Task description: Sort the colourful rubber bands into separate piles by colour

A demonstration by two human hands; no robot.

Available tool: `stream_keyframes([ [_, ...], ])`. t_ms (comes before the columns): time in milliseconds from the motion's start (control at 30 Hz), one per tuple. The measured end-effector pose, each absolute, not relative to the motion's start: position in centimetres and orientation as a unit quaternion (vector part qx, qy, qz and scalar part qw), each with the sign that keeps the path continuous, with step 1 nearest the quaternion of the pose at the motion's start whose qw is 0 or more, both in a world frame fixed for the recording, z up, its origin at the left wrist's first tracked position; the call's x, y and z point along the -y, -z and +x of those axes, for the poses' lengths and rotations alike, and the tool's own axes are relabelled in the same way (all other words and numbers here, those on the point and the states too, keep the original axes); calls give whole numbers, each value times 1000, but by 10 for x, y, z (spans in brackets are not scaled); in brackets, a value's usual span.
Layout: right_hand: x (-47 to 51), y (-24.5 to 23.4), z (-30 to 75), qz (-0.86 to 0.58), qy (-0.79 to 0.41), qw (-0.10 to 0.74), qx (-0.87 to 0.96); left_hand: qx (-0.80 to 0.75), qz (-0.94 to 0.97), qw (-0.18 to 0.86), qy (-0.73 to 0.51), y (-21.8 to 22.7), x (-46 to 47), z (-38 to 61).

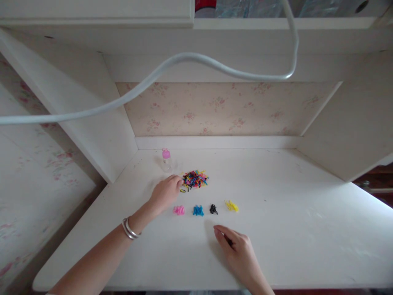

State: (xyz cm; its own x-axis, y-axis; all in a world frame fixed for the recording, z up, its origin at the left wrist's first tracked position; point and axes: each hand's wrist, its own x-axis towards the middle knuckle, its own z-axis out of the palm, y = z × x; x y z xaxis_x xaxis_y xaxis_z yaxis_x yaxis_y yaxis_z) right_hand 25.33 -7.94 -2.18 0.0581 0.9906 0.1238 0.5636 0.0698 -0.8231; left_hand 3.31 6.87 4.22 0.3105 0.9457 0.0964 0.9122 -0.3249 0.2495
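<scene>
My left hand is at the left edge of a mixed heap of small rubber bands in several colours. Its fingers are bent together, and the fingertips are partly hidden, so what they hold does not show. In front of the heap lie sorted little piles: pink bands, blue bands, black bands and yellow bands. Below the black pile, my right hand hovers with thumb and forefinger pinched together. A dark patch shows inside its curled fingers; I cannot tell whether it is bands or shadow.
A small clear bottle with a pink cap stands behind my left hand. The white desk has side panels and a shelf above. A thick white cable crosses the upper view. Silver bangles circle my left wrist.
</scene>
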Motion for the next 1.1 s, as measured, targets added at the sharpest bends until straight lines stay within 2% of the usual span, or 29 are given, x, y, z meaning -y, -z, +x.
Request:
stream_keyframes([
  [233,80,22,253,-617,-284,378,629,-361,911,160,-119,-40,-53,112],
  [367,80,21,253,-614,-284,380,631,-316,925,178,-117,-26,-59,146],
  [667,82,21,254,-610,-289,376,635,-339,910,189,-148,-21,-63,153],
  [900,82,21,254,-607,-279,367,648,-398,875,194,-195,-46,-32,87],
  [1100,80,24,252,-647,-199,307,669,-508,764,281,-281,-39,17,25],
])
